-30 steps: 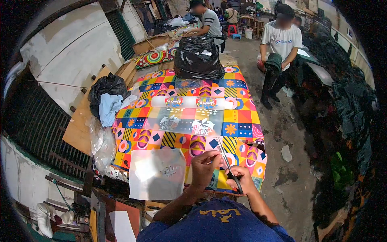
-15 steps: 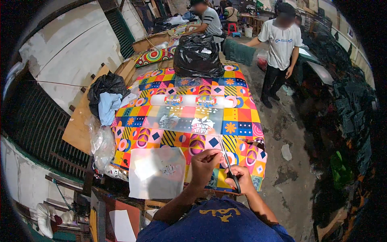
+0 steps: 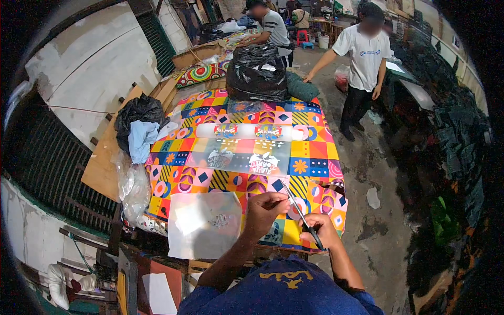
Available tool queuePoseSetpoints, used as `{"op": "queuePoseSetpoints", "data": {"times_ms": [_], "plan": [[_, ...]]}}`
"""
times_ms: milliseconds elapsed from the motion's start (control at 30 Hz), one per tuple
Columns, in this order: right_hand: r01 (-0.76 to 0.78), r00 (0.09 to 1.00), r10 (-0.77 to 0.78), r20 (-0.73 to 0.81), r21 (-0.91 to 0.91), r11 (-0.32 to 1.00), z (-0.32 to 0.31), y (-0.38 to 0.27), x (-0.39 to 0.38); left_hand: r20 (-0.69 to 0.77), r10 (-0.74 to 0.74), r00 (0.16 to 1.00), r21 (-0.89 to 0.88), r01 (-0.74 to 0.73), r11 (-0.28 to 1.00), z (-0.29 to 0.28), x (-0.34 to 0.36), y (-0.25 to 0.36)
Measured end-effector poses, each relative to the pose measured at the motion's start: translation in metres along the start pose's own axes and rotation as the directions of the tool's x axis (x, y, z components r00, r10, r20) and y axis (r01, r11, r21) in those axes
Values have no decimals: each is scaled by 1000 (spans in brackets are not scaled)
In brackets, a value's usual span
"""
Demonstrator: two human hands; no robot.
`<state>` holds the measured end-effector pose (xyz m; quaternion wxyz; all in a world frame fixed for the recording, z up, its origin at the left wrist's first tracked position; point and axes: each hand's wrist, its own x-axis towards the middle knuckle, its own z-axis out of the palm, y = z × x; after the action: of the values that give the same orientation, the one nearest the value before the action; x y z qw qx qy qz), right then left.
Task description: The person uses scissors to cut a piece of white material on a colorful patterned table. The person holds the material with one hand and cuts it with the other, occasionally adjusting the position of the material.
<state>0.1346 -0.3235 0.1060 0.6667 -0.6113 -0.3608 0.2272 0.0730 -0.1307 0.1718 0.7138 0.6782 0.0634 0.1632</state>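
The right hand grips a pair of scissors by the black handles, fingers curled through and round them. The blades slant up and leftward over the near edge of the counter, right of its middle; whether they are parted cannot be told. Close beside them on the left, the left hand has thumb and fingers pinched together by the blades, on a small pale piece too small to make out.

Left of the hands, a square white sheet lies at the counter's near left corner, a bright patch of light across it. Beyond the hands, a clear film with white printed shapes lies flat mid-counter, and a white roll with two colourful bands lies along its far side. The counter's cover is a bright patchwork of squares, flowers and stripes.

Along the left edge sit crumpled clear plastic and, farther up, a light blue cloth against a black bundle. A large black plastic bag stands at the far edge, with a dark green cloth just right of it at the far right corner. A co-worker in a white shirt stands past the right edge, one arm stretched to that cloth.
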Motion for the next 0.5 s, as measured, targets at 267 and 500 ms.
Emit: {"op": "queuePoseSetpoints", "data": {"times_ms": [267, 500], "plan": [[18, 998, -18, 62, 0, 1000, -4, -3, -1, 85, -69, 994, -74, 75, 994, -13, 7, -6], [-43, 995, 35, 92, 92, 995, -4, 6, -3, 127, -122, 984, -80, 132, 988, -15, 10, -5]]}}
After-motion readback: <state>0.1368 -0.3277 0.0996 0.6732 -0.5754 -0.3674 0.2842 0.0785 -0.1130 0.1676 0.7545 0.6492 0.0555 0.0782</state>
